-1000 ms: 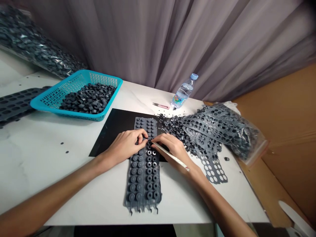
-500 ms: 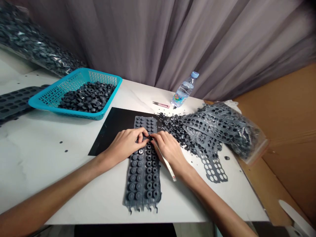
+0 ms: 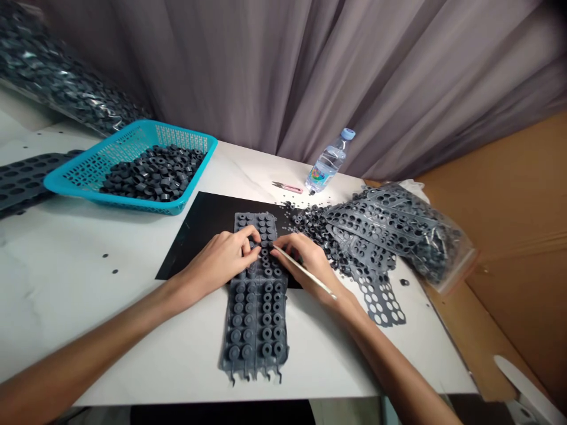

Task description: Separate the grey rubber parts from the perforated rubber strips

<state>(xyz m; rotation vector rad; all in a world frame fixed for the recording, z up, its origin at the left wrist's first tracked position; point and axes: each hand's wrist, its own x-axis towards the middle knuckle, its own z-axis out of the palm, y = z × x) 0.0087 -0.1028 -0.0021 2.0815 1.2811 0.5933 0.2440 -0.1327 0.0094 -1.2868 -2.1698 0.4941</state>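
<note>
A dark grey moulded rubber sheet [image 3: 256,321] with rows of raised round rings lies lengthwise before me, its far part over a black mat [image 3: 190,236]. My left hand [image 3: 224,257] rests on the sheet's left side, thumb and forefinger curled in a pinch at the rings. Whatever small piece sits between those fingertips is hard to make out. Across from it, my right hand [image 3: 305,260] grips a thin white stick [image 3: 310,275]. The stick's tip end is at the fingertips, close to the rings on the sheet's right side, and its other end points back toward my wrist.
A turquoise basket [image 3: 201,171] holds many black rings. Loose rings [image 3: 312,230], punched sheets [image 3: 376,218] and a clear bag [image 3: 447,260] are heaped at right. Behind them stand a water bottle [image 3: 328,162] and pink snips [image 3: 287,187]. A big bag [image 3: 66,77] lies back left.
My hands have drawn slightly apart. The white stick has swung to a flatter slant over my right hand, and the sheet's far part has shifted a little left.
</note>
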